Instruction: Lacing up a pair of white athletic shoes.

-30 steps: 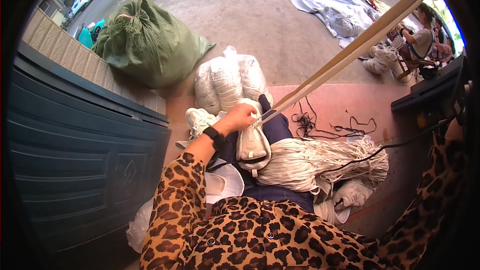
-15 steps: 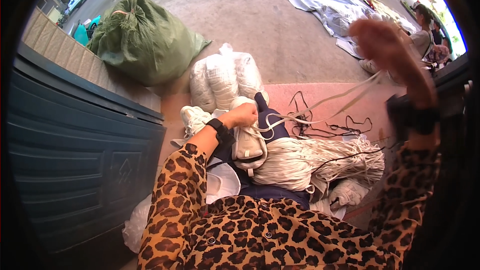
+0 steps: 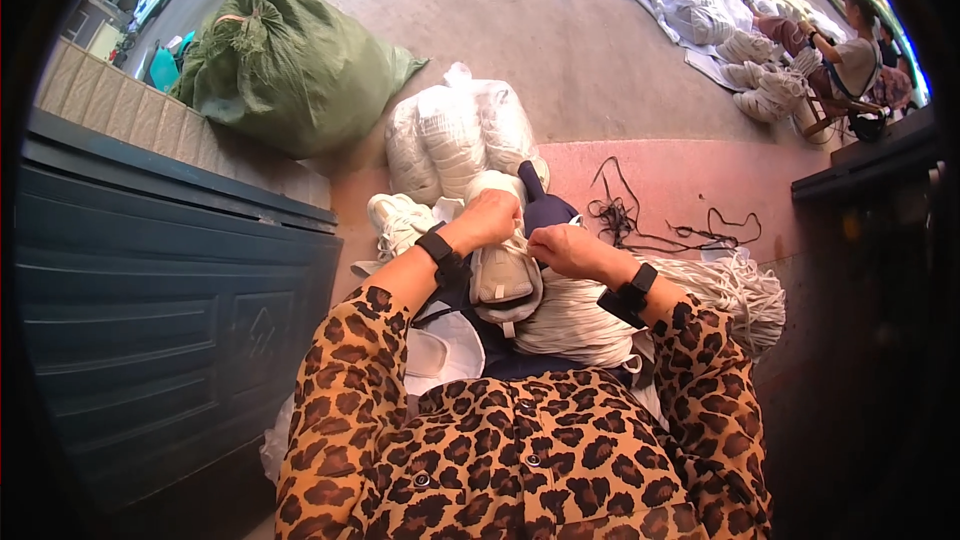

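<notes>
A beige shoe (image 3: 503,275) rests across my lap, heel toward me. My left hand (image 3: 492,217) is closed on its upper at the lacing, hiding the fingertips. Close by on the shoe's right side, my right hand (image 3: 568,250) pinches a pale shoelace (image 3: 521,243) at the lace holes. Under my right forearm lies a thick bundle of off-white shoelaces (image 3: 575,325). To the left of my left hand sits another white shoe (image 3: 395,225), laces showing.
Clear-wrapped white bundles (image 3: 450,135) stand just ahead, with a large green sack (image 3: 290,70) beyond on the left. Dark cords (image 3: 625,215) lie tangled on the pink floor. A blue metal door (image 3: 180,310) flanks my left. A seated person (image 3: 855,60) is at far right.
My right hand, raised high at the right with the lace stretched out, has come down to the shoe beside my left hand. My left hand has stayed on the shoe.
</notes>
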Action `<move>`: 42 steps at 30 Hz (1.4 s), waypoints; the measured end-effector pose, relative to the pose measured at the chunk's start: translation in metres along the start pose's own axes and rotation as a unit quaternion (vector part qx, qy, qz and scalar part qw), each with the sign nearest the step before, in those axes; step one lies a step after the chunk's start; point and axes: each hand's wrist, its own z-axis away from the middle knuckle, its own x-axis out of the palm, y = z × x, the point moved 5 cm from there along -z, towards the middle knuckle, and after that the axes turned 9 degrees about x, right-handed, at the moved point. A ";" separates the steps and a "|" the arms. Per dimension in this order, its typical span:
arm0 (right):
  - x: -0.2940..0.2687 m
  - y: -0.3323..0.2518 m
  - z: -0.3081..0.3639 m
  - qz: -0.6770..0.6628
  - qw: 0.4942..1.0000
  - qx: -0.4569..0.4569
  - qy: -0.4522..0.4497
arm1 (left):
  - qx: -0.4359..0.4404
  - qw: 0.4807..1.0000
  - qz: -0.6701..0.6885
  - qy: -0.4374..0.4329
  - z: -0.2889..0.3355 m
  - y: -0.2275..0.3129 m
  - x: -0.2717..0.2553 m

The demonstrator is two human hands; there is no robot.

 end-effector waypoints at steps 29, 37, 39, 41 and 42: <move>0.048 -0.070 0.037 -0.011 0.989 -0.137 0.055 | -0.070 0.997 -0.021 -0.005 0.010 0.000 -0.003; 0.049 -0.067 0.041 -0.002 0.991 -0.122 0.059 | -0.033 0.998 -0.045 0.026 0.005 0.008 -0.007; 0.048 -0.065 0.042 0.006 0.992 -0.116 0.056 | -0.097 0.993 0.013 -0.061 0.001 -0.001 -0.003; 0.048 -0.067 0.042 0.022 0.992 -0.113 0.052 | -0.114 0.984 0.069 -0.122 -0.007 -0.005 -0.002; 0.047 -0.069 0.043 0.023 0.992 -0.114 0.052 | -0.136 0.974 0.071 -0.168 -0.008 -0.008 0.003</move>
